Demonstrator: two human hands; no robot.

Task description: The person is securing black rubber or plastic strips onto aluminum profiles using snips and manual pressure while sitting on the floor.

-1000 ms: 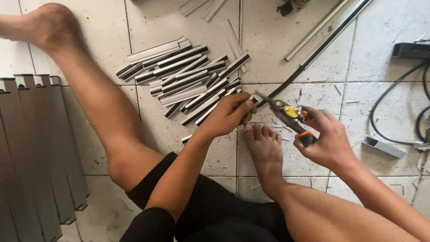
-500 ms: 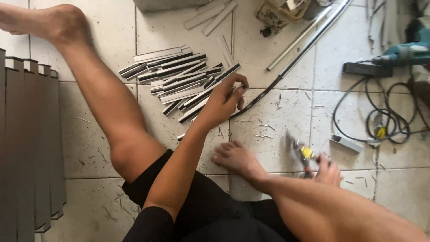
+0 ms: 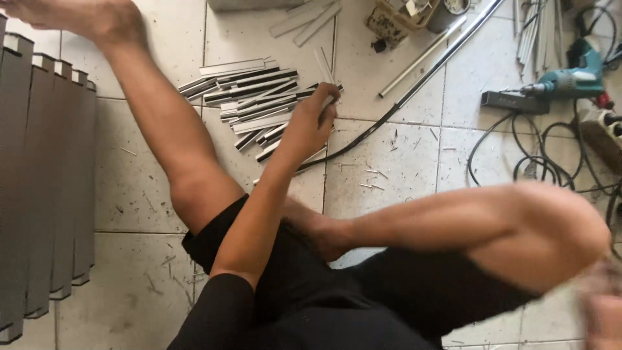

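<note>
on the tiled floor at far left lie grey slats [image 3: 39,188], then a pile of short metal strips [image 3: 256,104], where the left hand [image 3: 311,126] grasps one strip. the right hand [image 3: 602,311] is a blur at bottom right; cannot tell its grip.

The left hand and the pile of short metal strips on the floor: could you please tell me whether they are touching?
Touching. The head view shows the left hand lying on the near edge of the pile of metal strips, its fingers curled over one strip.

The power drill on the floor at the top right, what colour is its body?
Teal power drill, seen in the head view.
</note>
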